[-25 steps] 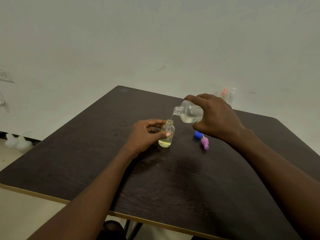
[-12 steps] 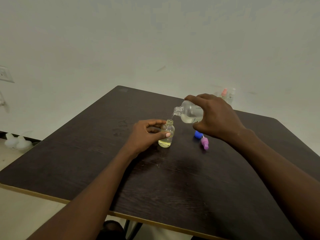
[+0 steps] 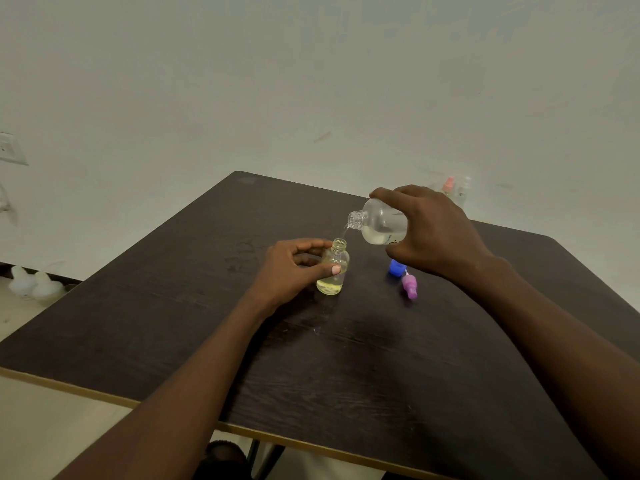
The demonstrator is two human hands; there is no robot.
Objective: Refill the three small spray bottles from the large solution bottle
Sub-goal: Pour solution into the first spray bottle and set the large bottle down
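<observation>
On the dark worktop (image 3: 207,306), the left hand (image 3: 287,271) steadies an uncapped small spray bottle (image 3: 333,268), upright and partly full of yellowish liquid. The right hand (image 3: 433,233) tips the large solution bottle (image 3: 377,221) above it, a thin stream falling into its neck. A blue cap (image 3: 396,267) and purple spray head (image 3: 409,286) lie beside it.

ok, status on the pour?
Left hand steadying small bottle on table. Right hand tipping big bottle, thin stream running in. Fill low. Caps lie clear.
</observation>
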